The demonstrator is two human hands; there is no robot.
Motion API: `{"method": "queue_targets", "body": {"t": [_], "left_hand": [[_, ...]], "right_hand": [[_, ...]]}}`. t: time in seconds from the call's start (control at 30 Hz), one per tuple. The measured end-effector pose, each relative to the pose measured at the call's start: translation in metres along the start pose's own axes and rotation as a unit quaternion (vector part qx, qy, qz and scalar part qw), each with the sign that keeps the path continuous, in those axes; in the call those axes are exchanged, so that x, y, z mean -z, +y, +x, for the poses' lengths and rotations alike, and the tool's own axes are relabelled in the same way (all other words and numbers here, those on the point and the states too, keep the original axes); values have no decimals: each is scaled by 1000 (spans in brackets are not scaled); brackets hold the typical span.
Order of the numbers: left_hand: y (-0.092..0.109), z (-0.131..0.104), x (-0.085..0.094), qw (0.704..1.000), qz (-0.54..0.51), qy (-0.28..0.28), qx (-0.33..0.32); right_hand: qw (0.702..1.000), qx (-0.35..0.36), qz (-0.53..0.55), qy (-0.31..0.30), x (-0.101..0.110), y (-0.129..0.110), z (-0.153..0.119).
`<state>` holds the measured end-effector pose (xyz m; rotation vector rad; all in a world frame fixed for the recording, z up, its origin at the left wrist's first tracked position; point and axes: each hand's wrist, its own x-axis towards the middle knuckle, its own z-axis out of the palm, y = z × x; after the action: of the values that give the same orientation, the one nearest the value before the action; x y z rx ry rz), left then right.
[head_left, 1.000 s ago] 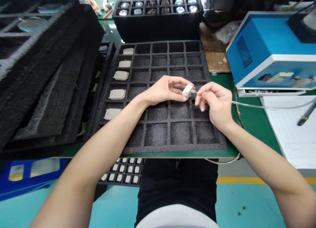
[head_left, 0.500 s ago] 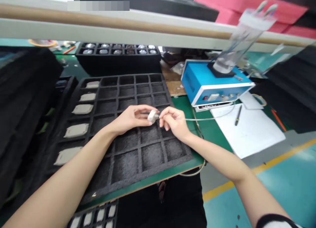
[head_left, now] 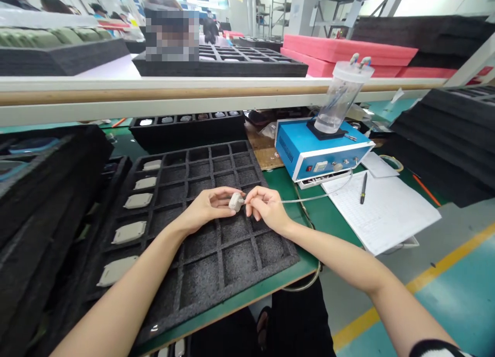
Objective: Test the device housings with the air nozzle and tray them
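My left hand [head_left: 207,207] is closed around a small off-white plastic part [head_left: 235,202], gripping it between thumb and fingers. From the right, my right hand [head_left: 268,206] pinches the end of a thin clear tube [head_left: 305,199] against that part; the exact joint is too small to make out. The tube runs to the front of a blue box-shaped device [head_left: 324,150]. Both hands are above a black foam tray [head_left: 240,251] with square compartments. Several beige plastic housings [head_left: 129,232] lie in its left column.
A clear cylinder [head_left: 335,104] holding some liquid stands on the blue device. Paper sheets [head_left: 386,207] with a pen [head_left: 363,188] lie to the right. Black foam trays [head_left: 42,202] are stacked at left. A white rail [head_left: 232,84] crosses behind, with a person beyond it.
The camera view has tilted up, so the shelf and room beyond now show. Both hands keep their hold on the part and tube, with little visible movement over the tray.
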<state>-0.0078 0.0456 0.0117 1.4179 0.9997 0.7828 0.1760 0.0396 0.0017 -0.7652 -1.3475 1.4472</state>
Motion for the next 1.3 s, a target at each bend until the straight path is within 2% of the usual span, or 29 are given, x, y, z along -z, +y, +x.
{"method": "queue_targets", "body": {"t": [0.6, 1.3], "left_hand": [[-3, 2, 1, 1000, -12, -14, 0], [-4, 1, 1, 999, -33, -4, -2]], "right_hand": [[1000, -3, 11, -3, 0, 0, 0], [1000, -4, 7, -4, -1, 1, -1]]}}
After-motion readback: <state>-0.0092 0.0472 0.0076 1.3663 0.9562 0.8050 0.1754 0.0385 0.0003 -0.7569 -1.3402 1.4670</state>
